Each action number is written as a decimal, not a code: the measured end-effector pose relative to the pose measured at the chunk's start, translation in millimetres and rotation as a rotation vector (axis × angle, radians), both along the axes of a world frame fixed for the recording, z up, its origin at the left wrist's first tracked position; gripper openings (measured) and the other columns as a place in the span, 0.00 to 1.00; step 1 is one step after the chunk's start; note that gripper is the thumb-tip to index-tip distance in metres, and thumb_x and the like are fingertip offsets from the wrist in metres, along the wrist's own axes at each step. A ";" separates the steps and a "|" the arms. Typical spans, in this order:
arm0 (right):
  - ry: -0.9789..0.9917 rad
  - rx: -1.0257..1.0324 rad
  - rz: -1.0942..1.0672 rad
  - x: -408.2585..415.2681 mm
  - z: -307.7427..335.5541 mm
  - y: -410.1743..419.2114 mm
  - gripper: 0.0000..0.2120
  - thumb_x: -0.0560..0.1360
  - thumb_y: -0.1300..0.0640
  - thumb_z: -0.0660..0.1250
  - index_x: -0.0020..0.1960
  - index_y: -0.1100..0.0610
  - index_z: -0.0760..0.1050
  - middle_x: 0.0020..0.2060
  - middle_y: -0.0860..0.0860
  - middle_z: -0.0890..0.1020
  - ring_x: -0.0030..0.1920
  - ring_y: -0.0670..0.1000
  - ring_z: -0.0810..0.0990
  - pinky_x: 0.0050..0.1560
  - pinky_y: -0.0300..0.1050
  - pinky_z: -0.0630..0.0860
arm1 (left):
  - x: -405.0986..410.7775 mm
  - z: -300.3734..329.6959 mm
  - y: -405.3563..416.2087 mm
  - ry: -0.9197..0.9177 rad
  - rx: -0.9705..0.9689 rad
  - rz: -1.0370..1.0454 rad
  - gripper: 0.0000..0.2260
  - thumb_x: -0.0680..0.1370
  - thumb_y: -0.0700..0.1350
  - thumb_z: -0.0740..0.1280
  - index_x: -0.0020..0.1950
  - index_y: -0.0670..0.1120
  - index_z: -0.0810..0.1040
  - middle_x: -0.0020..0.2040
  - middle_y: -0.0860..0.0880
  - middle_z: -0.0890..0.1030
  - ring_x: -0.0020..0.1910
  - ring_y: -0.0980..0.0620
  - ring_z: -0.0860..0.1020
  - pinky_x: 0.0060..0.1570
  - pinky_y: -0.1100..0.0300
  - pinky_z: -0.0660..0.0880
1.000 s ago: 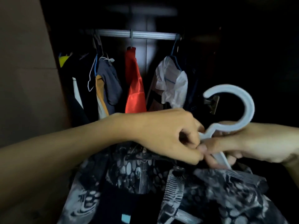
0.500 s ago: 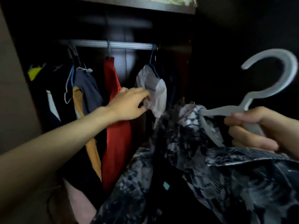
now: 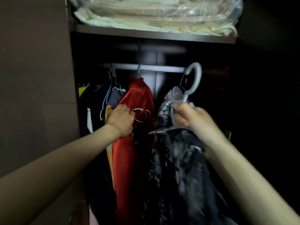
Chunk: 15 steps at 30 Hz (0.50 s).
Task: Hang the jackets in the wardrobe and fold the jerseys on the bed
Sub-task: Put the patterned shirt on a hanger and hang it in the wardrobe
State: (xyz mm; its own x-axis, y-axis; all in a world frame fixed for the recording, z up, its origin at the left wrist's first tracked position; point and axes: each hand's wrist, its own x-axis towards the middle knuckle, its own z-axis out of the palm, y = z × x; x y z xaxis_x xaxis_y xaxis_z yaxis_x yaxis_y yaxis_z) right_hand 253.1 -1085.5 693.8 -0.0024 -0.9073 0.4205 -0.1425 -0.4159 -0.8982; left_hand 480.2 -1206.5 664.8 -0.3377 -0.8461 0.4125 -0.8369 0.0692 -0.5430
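Observation:
My right hand (image 3: pixel 189 116) grips the neck of a pale grey plastic hanger (image 3: pixel 194 80). A black-and-white patterned jacket (image 3: pixel 183 168) hangs from it, blurred. The hanger's hook is raised to the right end of the silver wardrobe rail (image 3: pixel 149 68), just in front of it. My left hand (image 3: pixel 121 120) presses against the red garment (image 3: pixel 134 143) that hangs on the rail, holding it to the left. Its fingers are curled into the cloth.
Dark, orange and yellow garments (image 3: pixel 103 111) hang at the left of the rail, and a pale garment (image 3: pixel 174 95) on a blue hanger hangs at the right end. A shelf (image 3: pixel 152 35) above holds bagged bedding. The wardrobe's brown side panel (image 3: pixel 37 78) stands left.
My right hand has lifted the hanger and jacket from low right up to the rail. My left hand moved from the pale garment to the red one, pushing it left.

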 end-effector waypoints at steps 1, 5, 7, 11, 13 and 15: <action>-0.002 0.021 -0.019 10.6 1.5 -18.6 0.30 0.80 0.52 0.65 0.20 0.53 0.64 0.19 0.51 0.64 0.20 0.48 0.62 0.25 0.41 0.60 | 2.7 3.6 0.5 -0.011 -0.040 -0.014 0.21 0.78 0.54 0.62 0.68 0.46 0.75 0.66 0.43 0.75 0.70 0.42 0.69 0.72 0.47 0.59; -0.015 0.102 -0.064 49.4 21.0 -106.5 0.24 0.80 0.55 0.67 0.26 0.54 0.69 0.19 0.48 0.68 0.19 0.46 0.65 0.25 0.39 0.64 | 6.1 14.0 1.2 0.044 -0.059 -0.035 0.25 0.77 0.56 0.63 0.71 0.47 0.72 0.76 0.44 0.66 0.78 0.42 0.59 0.75 0.39 0.52; -0.135 0.101 -0.071 53.1 30.7 -150.0 0.19 0.80 0.57 0.67 0.30 0.56 0.72 0.21 0.48 0.73 0.20 0.45 0.72 0.27 0.40 0.67 | 2.5 18.2 1.1 0.187 0.029 -0.020 0.27 0.78 0.55 0.62 0.75 0.47 0.67 0.81 0.46 0.58 0.78 0.38 0.59 0.74 0.38 0.55; -0.176 0.034 -0.112 52.9 52.3 -220.2 0.21 0.81 0.47 0.67 0.39 0.62 0.77 0.31 0.55 0.75 0.26 0.46 0.74 0.27 0.37 0.69 | -9.7 37.7 -9.0 0.459 0.111 -0.089 0.23 0.81 0.60 0.59 0.69 0.47 0.70 0.75 0.47 0.67 0.68 0.39 0.74 0.66 0.43 0.69; -0.172 0.000 -0.122 44.8 59.6 -244.9 0.25 0.82 0.46 0.66 0.50 0.72 0.80 0.34 0.58 0.75 0.25 0.46 0.74 0.22 0.31 0.64 | -14.4 46.7 -16.1 0.552 0.098 -0.115 0.21 0.83 0.62 0.55 0.62 0.49 0.75 0.67 0.48 0.76 0.64 0.41 0.77 0.63 0.45 0.71; -0.105 -0.024 -0.131 38.5 59.7 -265.2 0.28 0.82 0.45 0.65 0.56 0.73 0.80 0.39 0.58 0.78 0.34 0.50 0.77 0.24 0.28 0.65 | -17.2 50.6 -21.5 0.647 0.107 -0.118 0.20 0.84 0.62 0.51 0.54 0.49 0.75 0.62 0.48 0.80 0.61 0.42 0.78 0.59 0.47 0.70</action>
State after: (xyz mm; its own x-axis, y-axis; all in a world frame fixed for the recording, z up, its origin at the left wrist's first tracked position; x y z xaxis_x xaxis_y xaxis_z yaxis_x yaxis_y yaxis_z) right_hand 291.7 -1350.7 753.5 -0.1651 -0.8860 0.4334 -0.1032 -0.4215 -0.9009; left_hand 463.0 -1228.0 715.5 -0.1433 -0.8663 0.4786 -0.9752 0.2061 0.0812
